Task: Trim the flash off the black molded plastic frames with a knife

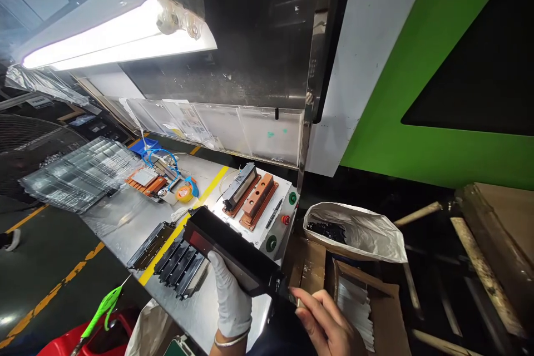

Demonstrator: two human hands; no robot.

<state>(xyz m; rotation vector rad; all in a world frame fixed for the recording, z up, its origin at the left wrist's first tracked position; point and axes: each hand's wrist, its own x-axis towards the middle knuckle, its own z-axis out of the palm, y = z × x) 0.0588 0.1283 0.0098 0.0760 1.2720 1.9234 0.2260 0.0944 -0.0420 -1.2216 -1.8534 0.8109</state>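
Observation:
My left hand (231,295), in a white glove, grips a long black plastic housing (233,250) from below and holds it tilted above the bench. At the near end of the housing, my bare right hand (321,317) is closed in a pinch. A small pale thing shows at its fingertips, too small to name. Beside the housing, several black strip-shaped parts (179,264) lie side by side on the bench, with another black part (150,245) to their left. Behind it stands a white fixture box (267,217) carrying an orange-brown block (258,200) and a dark long part (241,186).
The metal bench (117,233) carries clear plastic trays (83,172), an orange-yellow tape roll (183,193) and blue tubing. Right of it are a white-lined bag (375,233) with black parts and a carton (386,311) of white strips. A lamp (120,39) hangs overhead.

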